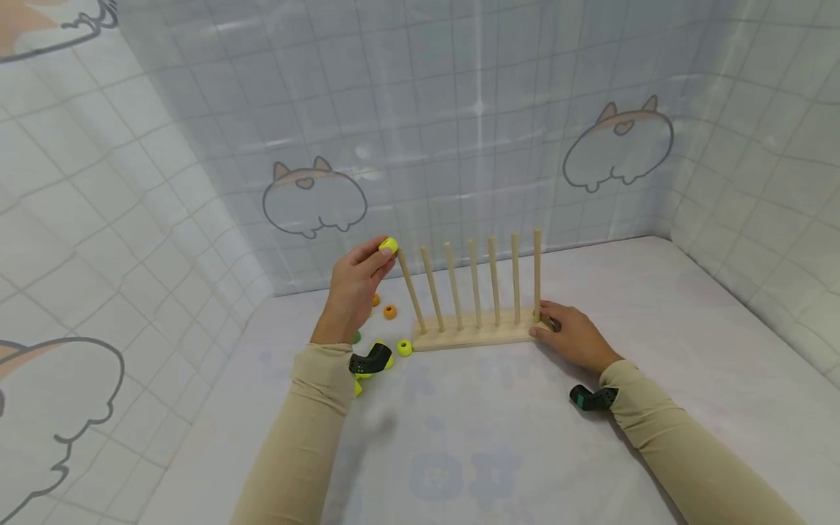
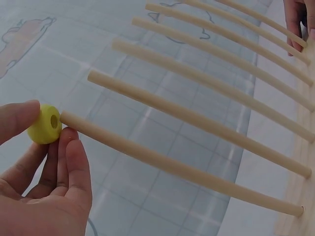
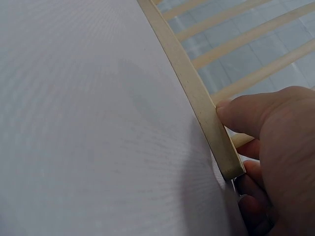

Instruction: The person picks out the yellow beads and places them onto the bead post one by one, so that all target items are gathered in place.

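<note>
My left hand (image 1: 354, 288) pinches a yellow bead (image 2: 45, 124) between thumb and fingers. The bead's hole faces the tip of the leftmost peg (image 2: 182, 164); whether bead and peg touch I cannot tell. Several upright wooden pegs stand in a row on a flat wooden base (image 1: 472, 335), and they are bare. At the base's right end, my right hand (image 1: 574, 335) grips the wood. In the right wrist view, the thumb (image 3: 241, 113) lies on the base's upper side by a peg, with fingers around the far side and end.
Left of the base lie loose beads on the white tabletop (image 1: 459, 423): a yellow-green bead (image 1: 404, 348), an orange bead (image 1: 390, 312) and others partly hidden by the left wrist and its black wrist device (image 1: 372, 359). A tile-patterned sheet (image 1: 420, 131) rises behind.
</note>
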Demonstrator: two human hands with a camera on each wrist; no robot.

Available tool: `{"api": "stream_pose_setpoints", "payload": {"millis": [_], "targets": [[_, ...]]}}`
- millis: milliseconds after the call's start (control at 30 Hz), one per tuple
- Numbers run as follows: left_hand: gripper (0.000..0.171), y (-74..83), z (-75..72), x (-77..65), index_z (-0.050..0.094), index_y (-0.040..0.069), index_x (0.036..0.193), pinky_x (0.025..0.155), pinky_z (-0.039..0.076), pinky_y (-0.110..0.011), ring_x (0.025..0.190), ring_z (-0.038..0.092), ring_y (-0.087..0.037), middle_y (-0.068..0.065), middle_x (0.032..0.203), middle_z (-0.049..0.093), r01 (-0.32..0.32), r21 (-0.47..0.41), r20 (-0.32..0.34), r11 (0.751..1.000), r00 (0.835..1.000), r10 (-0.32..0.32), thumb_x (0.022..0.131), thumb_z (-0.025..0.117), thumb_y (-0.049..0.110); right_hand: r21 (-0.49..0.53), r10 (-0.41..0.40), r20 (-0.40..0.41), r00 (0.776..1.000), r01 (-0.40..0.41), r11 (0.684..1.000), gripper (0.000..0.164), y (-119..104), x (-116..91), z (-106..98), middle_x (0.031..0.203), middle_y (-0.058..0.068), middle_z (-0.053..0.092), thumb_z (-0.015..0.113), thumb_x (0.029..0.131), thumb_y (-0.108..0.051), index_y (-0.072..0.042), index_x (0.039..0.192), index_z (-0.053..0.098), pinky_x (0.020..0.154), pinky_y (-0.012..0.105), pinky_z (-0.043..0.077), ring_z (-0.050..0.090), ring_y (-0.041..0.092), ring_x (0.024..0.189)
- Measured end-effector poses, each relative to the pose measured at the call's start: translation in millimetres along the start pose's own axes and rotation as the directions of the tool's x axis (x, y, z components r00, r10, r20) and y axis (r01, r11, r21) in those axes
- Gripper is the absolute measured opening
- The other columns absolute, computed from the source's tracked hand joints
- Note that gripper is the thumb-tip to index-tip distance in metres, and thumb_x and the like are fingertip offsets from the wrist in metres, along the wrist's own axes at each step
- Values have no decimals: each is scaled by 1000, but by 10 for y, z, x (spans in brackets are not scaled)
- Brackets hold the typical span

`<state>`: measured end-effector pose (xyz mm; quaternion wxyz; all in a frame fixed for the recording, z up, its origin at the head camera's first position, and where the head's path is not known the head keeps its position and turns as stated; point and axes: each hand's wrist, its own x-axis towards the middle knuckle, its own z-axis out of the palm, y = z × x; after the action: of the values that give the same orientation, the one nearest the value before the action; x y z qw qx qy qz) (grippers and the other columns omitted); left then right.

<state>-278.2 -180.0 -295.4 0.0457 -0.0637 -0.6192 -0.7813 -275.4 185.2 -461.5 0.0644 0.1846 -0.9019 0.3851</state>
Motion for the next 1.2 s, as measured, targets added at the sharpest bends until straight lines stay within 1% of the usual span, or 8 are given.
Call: {"api": "stream_pose_setpoints", "payload": {"millis": [133,367,567,800,1000,1200], "targets": [[42,11,20,12,54,-3,137,105,46,-29,121,57,-26,-14,132,55,3,-2,6,1000,1000,-3,98,65,6,-5,-3,-6,1000,3,1000,51,6,6,9,151,20,45,68,97,-31,2,135,60,111,60,33,41,46,136],[42,13,31,32,54,-3,137,104,47,-29,122,56,-27,-14,133,54,1,20,17,1000,1000,-1,98,64,5,10,-2,-9,1000,2,1000,48,-7,14,1,149,20,47,69,97,-29,2,133,62,110,60,34,41,46,136],[46,7,38,48,52,-3,140,104,46,-28,124,56,-27,-13,134,54,7,41,28,999,1000,-9,97,66,6,15,-2,-6,1000,2,1000,47,-16,12,-9,149,21,47,70,96,-27,2,132,63,111,60,34,42,45,136],[45,16,18,42,51,-3,142,105,46,-29,125,55,-28,-13,135,54,6,65,39,998,999,-8,99,63,5,19,-13,-12,1000,13,1000,47,-3,13,7,148,22,48,70,96,-28,3,131,63,110,61,34,42,46,136],[44,19,-8,28,52,-2,142,104,47,-29,121,56,-26,-12,133,55,15,88,52,996,998,-20,99,62,5,2,-6,-3,1000,6,1000,51,-11,12,15,149,22,46,68,97,-30,4,134,60,111,60,33,40,46,136],[46,17,9,31,51,-3,142,105,46,-29,118,58,-25,-12,130,56,2,100,68,995,998,-9,99,64,5,-15,0,4,1000,0,1000,53,-6,12,-7,150,22,45,68,97,-31,5,135,59,112,60,32,39,45,137]]}}
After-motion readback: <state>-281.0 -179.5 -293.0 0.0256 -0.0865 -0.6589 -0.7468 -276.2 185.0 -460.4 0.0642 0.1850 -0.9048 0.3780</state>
